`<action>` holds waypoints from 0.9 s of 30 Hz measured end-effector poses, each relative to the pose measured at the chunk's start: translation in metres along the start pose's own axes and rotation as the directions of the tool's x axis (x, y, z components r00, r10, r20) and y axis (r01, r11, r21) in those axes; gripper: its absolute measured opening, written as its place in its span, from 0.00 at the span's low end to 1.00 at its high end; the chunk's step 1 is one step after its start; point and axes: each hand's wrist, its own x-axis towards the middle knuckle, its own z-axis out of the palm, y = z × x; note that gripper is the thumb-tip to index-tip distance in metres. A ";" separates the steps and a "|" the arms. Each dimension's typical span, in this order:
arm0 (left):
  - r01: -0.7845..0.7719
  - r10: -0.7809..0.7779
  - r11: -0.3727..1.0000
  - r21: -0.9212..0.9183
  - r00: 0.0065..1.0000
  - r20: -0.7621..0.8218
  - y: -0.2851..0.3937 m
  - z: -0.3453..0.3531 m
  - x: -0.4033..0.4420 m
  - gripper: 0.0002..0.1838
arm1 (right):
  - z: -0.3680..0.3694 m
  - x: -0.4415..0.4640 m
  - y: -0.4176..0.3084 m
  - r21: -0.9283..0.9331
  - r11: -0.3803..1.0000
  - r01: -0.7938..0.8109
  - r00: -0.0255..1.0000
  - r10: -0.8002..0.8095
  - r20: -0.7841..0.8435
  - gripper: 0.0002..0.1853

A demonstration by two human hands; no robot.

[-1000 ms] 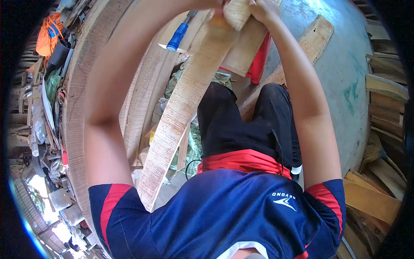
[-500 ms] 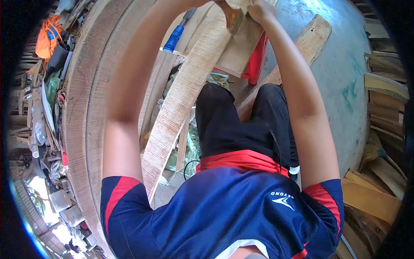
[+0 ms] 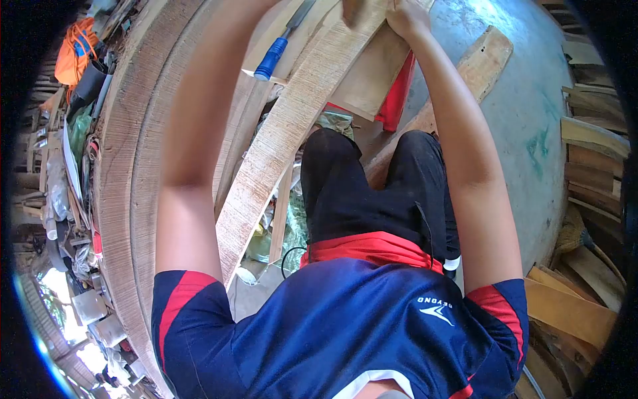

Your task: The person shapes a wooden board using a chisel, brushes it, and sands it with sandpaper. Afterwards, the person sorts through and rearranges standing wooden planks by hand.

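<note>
A long rough-sawn wooden board (image 3: 292, 113) runs diagonally from the top of the view down beside my left arm. My right hand (image 3: 407, 21) is closed on the board's right edge near the top. My left forearm reaches past the top edge, so my left hand is out of view. A small blurred brown piece (image 3: 353, 10) shows over the board's upper end. Left of the board lies a chisel with a blue handle (image 3: 271, 60), its blade pointing up.
Large curved planks (image 3: 126, 153) line the left, with clutter and an orange bag (image 3: 75, 53) beyond. A red support (image 3: 397, 96) stands under a flat board (image 3: 365, 76). Another plank (image 3: 485, 60) lies on the floor behind my knees. Stacked wood (image 3: 595, 159) lines the right.
My left arm first shifted right, then its hand went up out of view. The brown piece moved down over the board, then back up. My right hand stayed near the board's edge.
</note>
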 end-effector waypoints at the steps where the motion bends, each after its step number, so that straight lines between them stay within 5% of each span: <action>1: 0.109 -0.086 0.963 -0.247 0.991 0.102 -0.001 -0.002 -0.003 0.12 | 0.001 0.000 0.001 0.008 1.000 -0.005 1.000 0.005 -0.010 0.21; 3: 0.091 -0.070 0.991 -0.102 0.977 0.200 -0.014 -0.006 -0.004 0.12 | 0.002 0.001 0.002 0.016 1.000 -0.006 1.000 0.006 -0.019 0.21; 5: -0.084 0.107 0.959 0.272 0.992 -0.069 -0.020 -0.005 -0.010 0.15 | -0.003 0.005 0.000 0.043 0.999 -0.017 0.997 0.014 0.076 0.22; 7: -0.201 0.235 0.936 0.290 0.968 -0.086 -0.009 -0.019 -0.016 0.17 | 0.008 0.007 0.011 -0.003 1.000 0.007 0.999 -0.007 0.041 0.22; 8: -0.066 0.069 0.993 0.101 0.997 -0.027 0.006 -0.028 -0.025 0.16 | 0.014 0.008 0.016 -0.054 0.998 0.027 1.000 -0.026 0.007 0.22; 9: 0.091 -0.086 0.992 -0.082 0.994 0.064 0.015 -0.032 -0.030 0.16 | 0.025 0.010 0.026 0.336 0.941 -0.043 0.999 0.045 0.000 0.23; 10: 0.085 -0.042 0.968 -0.235 0.983 0.179 0.008 -0.032 -0.033 0.15 | 0.029 0.012 0.033 0.672 0.734 -0.097 0.993 0.113 0.019 0.23; 11: 0.123 -0.071 0.957 -0.263 0.977 0.199 0.001 -0.030 -0.039 0.15 | 0.024 0.009 0.047 0.728 0.686 0.005 0.997 0.052 -0.057 0.23; 14: 0.199 -0.178 0.964 -0.176 0.976 0.129 0.008 -0.031 -0.058 0.13 | -0.037 -0.046 0.067 0.648 0.752 0.120 0.981 0.010 -0.192 0.22; 17: 0.179 -0.199 0.938 -0.295 0.979 -0.038 -0.039 -0.039 -0.091 0.08 | -0.136 -0.150 0.071 0.379 0.831 -0.407 0.902 0.301 0.309 0.21; 18: 0.231 -0.257 0.922 -0.311 0.966 -0.043 -0.038 -0.046 -0.100 0.07 | -0.131 -0.201 0.117 0.399 0.733 -0.551 0.834 0.458 0.308 0.22; 19: 0.282 -0.314 0.903 -0.323 0.948 -0.050 -0.035 -0.055 -0.110 0.07 | -0.156 -0.246 0.139 0.286 0.578 -0.764 0.629 0.571 0.528 0.20; 20: 0.286 -0.323 0.909 -0.305 0.943 -0.079 -0.041 -0.058 -0.120 0.09 | -0.176 -0.288 0.135 0.131 0.566 -0.814 0.536 0.647 0.543 0.19; 22: 0.316 -0.360 0.902 -0.293 0.926 -0.111 -0.044 -0.064 -0.135 0.11 | -0.194 -0.357 0.112 0.189 0.441 -0.878 0.471 0.718 0.512 0.20; 24: 0.350 -0.393 0.882 -0.315 0.915 -0.084 -0.046 -0.071 -0.147 0.11 | -0.209 -0.376 0.071 -0.058 0.368 -0.928 0.266 0.764 0.588 0.24; 27: 0.335 -0.378 0.879 -0.338 0.923 -0.069 -0.040 -0.073 -0.154 0.10 | -0.209 -0.355 0.007 -0.163 0.501 -0.850 0.381 0.798 0.466 0.38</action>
